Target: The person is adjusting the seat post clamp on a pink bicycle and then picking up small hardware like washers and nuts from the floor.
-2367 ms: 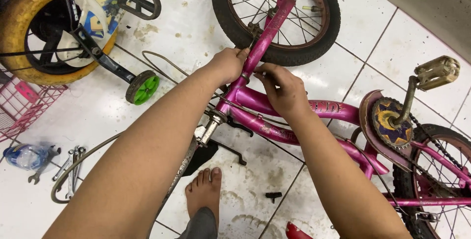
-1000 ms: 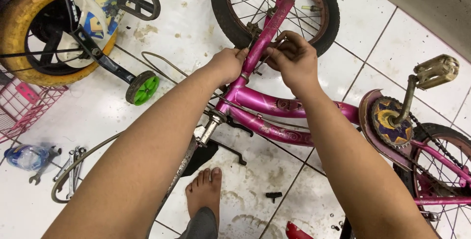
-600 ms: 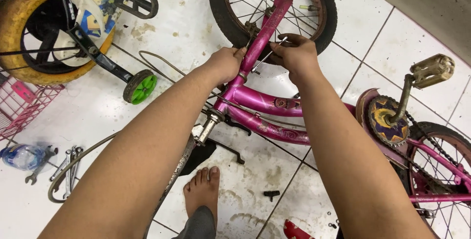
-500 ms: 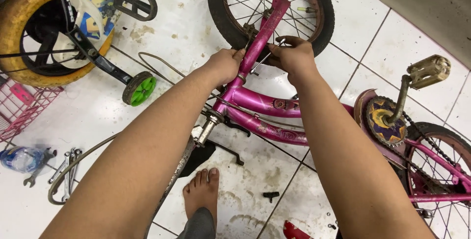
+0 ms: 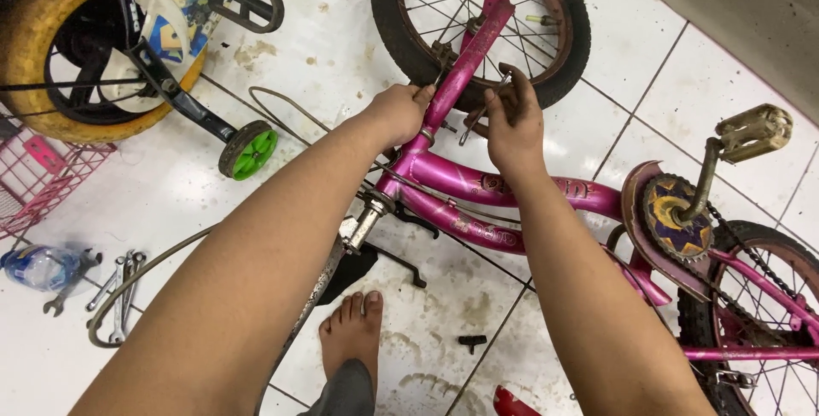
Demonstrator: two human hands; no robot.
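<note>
The left hand [image 5: 399, 113] grips the pink fork [image 5: 467, 56] at twelve o'clock; the right hand [image 5: 512, 122] pinches a thin brake part [image 5: 479, 113] beside it. Fingers could slip and scrape against the front wheel's spokes [image 5: 444, 6].

Pink child's bicycle [image 5: 512, 190], lying on a white tiled floor [image 5: 341, 40]. Left hand [image 5: 397, 113] grips the pink fork [image 5: 465, 53]; right hand [image 5: 512, 122] pinches a small metal part just beside the fork. Front wheel [image 5: 482, 23] at the top edge. Wrenches [image 5: 119, 292] and plastic bottle [image 5: 38, 267] near the left edge.
</note>
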